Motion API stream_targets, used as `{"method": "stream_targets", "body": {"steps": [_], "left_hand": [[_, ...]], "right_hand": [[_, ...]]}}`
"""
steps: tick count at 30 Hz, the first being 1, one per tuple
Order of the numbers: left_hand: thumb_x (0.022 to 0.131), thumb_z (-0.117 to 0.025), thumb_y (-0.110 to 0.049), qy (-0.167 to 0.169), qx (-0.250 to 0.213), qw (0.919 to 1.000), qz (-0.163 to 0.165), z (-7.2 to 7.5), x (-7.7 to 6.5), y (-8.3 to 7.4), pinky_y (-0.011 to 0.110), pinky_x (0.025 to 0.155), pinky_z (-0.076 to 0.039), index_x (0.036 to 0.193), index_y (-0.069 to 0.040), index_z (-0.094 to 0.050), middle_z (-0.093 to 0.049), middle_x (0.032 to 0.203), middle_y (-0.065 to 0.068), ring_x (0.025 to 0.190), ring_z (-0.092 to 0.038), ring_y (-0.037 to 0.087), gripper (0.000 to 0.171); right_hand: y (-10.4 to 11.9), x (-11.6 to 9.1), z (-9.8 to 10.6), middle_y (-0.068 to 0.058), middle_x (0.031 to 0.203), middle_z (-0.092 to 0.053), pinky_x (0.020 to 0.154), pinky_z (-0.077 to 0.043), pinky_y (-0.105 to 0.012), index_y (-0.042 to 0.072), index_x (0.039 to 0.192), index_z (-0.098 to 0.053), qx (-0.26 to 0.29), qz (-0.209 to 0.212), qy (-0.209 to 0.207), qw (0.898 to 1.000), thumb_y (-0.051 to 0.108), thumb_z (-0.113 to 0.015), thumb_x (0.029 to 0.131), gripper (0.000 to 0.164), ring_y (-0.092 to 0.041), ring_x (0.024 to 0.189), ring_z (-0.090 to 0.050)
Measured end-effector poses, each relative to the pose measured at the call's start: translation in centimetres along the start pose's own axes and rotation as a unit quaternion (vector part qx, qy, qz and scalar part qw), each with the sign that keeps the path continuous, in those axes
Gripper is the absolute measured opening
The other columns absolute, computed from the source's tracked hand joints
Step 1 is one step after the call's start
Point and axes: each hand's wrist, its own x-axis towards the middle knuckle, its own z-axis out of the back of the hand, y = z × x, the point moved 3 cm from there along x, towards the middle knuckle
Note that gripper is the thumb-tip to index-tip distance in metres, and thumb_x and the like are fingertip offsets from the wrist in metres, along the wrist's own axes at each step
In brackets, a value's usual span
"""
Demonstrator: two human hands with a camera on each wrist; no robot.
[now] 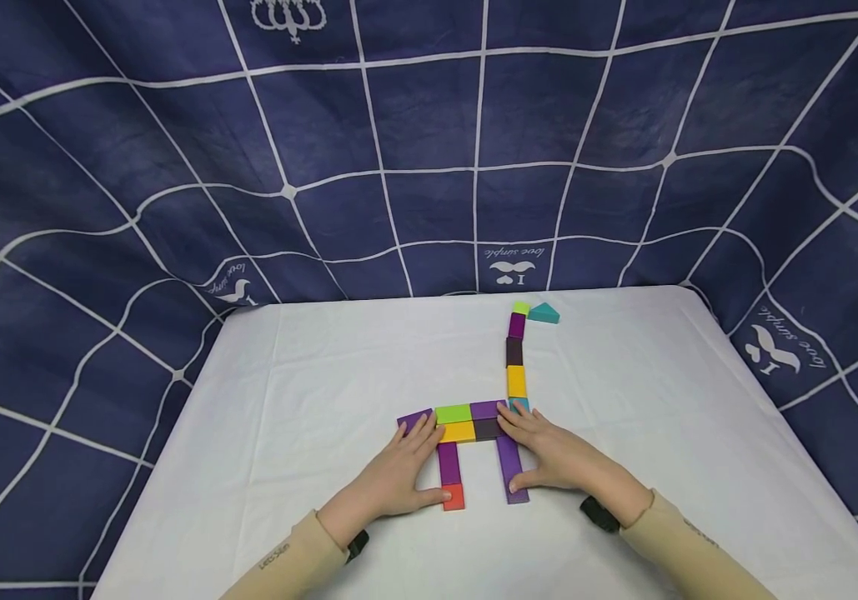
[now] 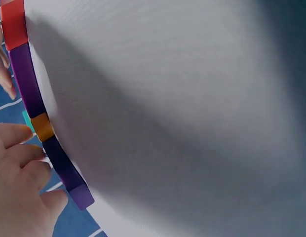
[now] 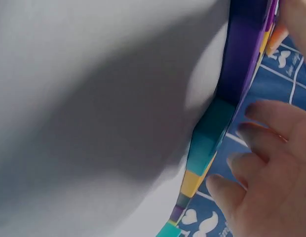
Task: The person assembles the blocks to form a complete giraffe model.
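Colored blocks lie flat in an animal-like figure with a long neck. Its body joins a lime block (image 1: pixel 453 413), a purple block (image 1: pixel 484 409), a yellow block (image 1: pixel 457 432) and a dark block (image 1: pixel 487 429). My left hand (image 1: pixel 397 473) spreads over the left end, fingertips at a tilted purple block (image 1: pixel 412 418) and the yellow block, thumb on a red block (image 1: pixel 457 499) below a magenta-purple block (image 1: pixel 449 463). My right hand (image 1: pixel 554 450) rests its fingers by the body's right end and a teal block (image 1: pixel 520 403), its thumb at a long purple block (image 1: pixel 509 461).
Up the neck run a yellow block (image 1: pixel 516 381), a dark block (image 1: pixel 514 352), a purple block (image 1: pixel 517 325) and a lime block (image 1: pixel 521 307). A teal triangle (image 1: pixel 544 314) lies beside the top. White cloth (image 1: pixel 338 358) covers the table; a blue checked curtain (image 1: pixel 429 208) hangs behind.
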Motion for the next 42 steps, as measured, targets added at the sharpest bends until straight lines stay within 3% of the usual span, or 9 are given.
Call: {"method": "stream_targets", "body": {"steps": [6,12,24,42], "left_hand": [[0.089,-0.058,-0.063,-0.012,0.003,0.9999,-0.009,0.2,0.4,-0.2,0.049,0.125,-0.016,0.156,-0.009,-0.028,-0.016,0.166,0.009,0.154,-0.013,0.024,0.091],[0.089,-0.059,-0.061,-0.003,0.003,0.9999,-0.013,0.2,0.6,-0.5,0.050,0.124,-0.018,0.155,-0.006,-0.028,-0.016,0.165,0.011,0.154,-0.015,0.026,0.091],[0.091,-0.055,-0.061,0.006,0.014,0.9999,-0.006,0.3,0.8,-0.5,0.049,0.125,-0.017,0.156,-0.007,-0.026,-0.017,0.166,0.008,0.154,-0.013,0.025,0.089],[0.091,-0.057,-0.060,0.011,0.008,0.9999,-0.005,0.2,0.5,-0.7,0.049,0.124,-0.017,0.156,-0.008,-0.027,-0.019,0.165,0.008,0.154,-0.014,0.026,0.088]], "right_hand": [[-0.4,0.6,0.5,-0.013,0.161,-0.029,0.119,-0.023,-0.057,0.001,0.148,-0.041,-0.015,0.013,-0.027,0.999,0.041,-0.072,0.088,0.079,-0.042,0.149,-0.020],[-0.4,1.1,0.2,-0.014,0.160,-0.031,0.119,-0.024,-0.057,0.001,0.147,-0.042,-0.035,0.021,-0.024,0.999,0.038,-0.068,0.092,0.072,-0.042,0.148,-0.023],[0.0,0.9,0.4,-0.013,0.159,-0.034,0.117,-0.026,-0.059,0.001,0.146,-0.045,-0.063,0.010,-0.033,0.997,0.039,-0.067,0.092,0.070,-0.043,0.148,-0.024],[-0.2,0.9,-0.1,-0.012,0.159,-0.034,0.117,-0.025,-0.060,0.002,0.146,-0.045,-0.049,0.010,-0.032,0.998,0.041,-0.070,0.089,0.073,-0.043,0.148,-0.024]]}}
